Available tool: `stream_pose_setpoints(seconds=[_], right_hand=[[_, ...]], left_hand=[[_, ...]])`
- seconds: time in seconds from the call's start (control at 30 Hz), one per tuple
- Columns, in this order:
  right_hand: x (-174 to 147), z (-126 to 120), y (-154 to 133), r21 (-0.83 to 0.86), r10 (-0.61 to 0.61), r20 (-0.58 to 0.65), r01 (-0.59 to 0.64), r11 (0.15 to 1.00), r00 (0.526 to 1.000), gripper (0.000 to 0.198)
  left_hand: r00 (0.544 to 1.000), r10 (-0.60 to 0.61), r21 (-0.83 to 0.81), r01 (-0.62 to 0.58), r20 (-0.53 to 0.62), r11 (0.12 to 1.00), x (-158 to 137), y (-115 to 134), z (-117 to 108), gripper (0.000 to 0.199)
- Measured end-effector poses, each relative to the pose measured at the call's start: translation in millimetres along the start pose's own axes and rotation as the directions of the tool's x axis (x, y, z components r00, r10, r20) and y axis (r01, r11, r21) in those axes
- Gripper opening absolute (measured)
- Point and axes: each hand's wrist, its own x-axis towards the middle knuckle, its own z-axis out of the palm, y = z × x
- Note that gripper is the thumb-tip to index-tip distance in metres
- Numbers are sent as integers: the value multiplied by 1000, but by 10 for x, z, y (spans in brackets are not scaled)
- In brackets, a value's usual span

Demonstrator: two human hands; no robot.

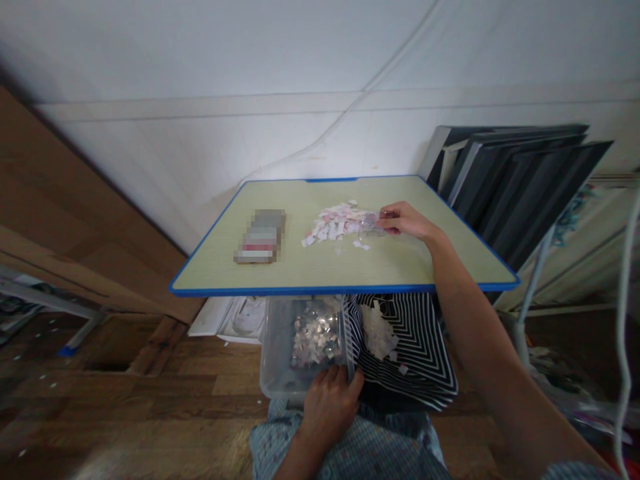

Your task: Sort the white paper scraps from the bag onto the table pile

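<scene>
My right hand [403,220] is over the right part of the table, its fingers pinched on a small clear plastic bag [369,225]. The bag lies against a heap of white and pink paper scraps [333,223]. My left hand [331,403] rests low by my lap, fingers curled over the near rim of a clear plastic bin [280,373]. Inside that bin are filled, shiny clear bags of scraps [316,337]. To its right is a black-and-white striped container [425,360] with more paper scraps [379,333] in it.
A pixelated, phone-like slab [261,237] lies on the left of the blue-edged table [300,273]. Dark flat panels [520,180] lean against the wall at right. A brown board [75,193] stands at left, and a white cable [624,320] hangs at far right.
</scene>
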Motion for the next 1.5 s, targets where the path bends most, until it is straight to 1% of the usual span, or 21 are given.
stream_pose_setpoints(seconds=[0.1,0.13,0.23,0.27,0.33,0.37,0.47,0.5,0.6,0.7,0.77,0.8,0.9,0.93,1.03,1.17,1.3,1.5], right_hand=[[-4,17,-15,36,20,139,-26,999,990,25],[-6,21,-21,40,18,146,-24,999,989,25],[-11,24,-30,38,4,78,-7,999,997,27],[-12,23,-31,40,4,90,-7,999,996,27],[-14,21,-34,38,4,157,-10,999,988,27],[-15,21,-35,30,3,161,-8,1000,987,27],[-17,25,-44,8,-6,97,5,1000,995,27],[-20,25,-49,11,-6,97,5,1000,995,27],[-35,15,-62,31,-12,158,8,999,987,27],[-55,-17,-58,42,-37,79,34,999,996,25],[-66,-45,-43,38,-28,31,26,999,999,23],[-69,-58,-34,31,-11,33,10,999,999,23],[-71,-86,-11,8,43,103,-45,999,994,25],[-70,-92,-6,0,59,105,-59,998,993,25],[-68,-98,-4,-17,80,44,-79,997,996,26],[-73,-92,-16,-3,54,84,-54,999,995,24],[-70,-86,-20,-32,67,-29,-68,997,997,25],[-44,-58,-10,-82,63,-30,-66,994,998,24]], left_hand=[[1000,4,-7,-4,-14,1000,-4,-1,3,38],[1000,2,-6,-2,-10,1000,-5,-1,1,37],[1000,-1,-5,1,1,1000,-3,-1,-6,36],[1000,-1,-6,1,2,1000,-2,-1,-9,36],[1000,0,-6,0,11,1000,-2,0,-12,38],[1000,-2,-5,2,19,1000,-1,1,-14,39],[999,-6,-5,6,42,1000,-1,4,-23,39],[999,-7,-6,7,44,1000,-1,4,-26,38],[999,-4,-14,5,34,1000,-1,7,-33,37],[1000,-5,-20,5,26,1000,-1,6,-35,36],[1000,-7,-21,7,24,1000,-1,5,-33,35],[1000,-7,-20,7,22,1000,-2,4,-31,35],[1000,-4,-19,4,6,1000,-4,1,-22,36],[1000,-4,-19,4,2,1000,-5,1,-18,36],[1000,-4,-19,4,-5,1000,-7,1,-11,37],[1000,-3,-19,3,10,1000,-4,0,-19,37],[1000,-4,-17,4,28,1000,-2,0,-32,38],[1000,-1,-19,1,30,1000,-2,2,-27,38]])
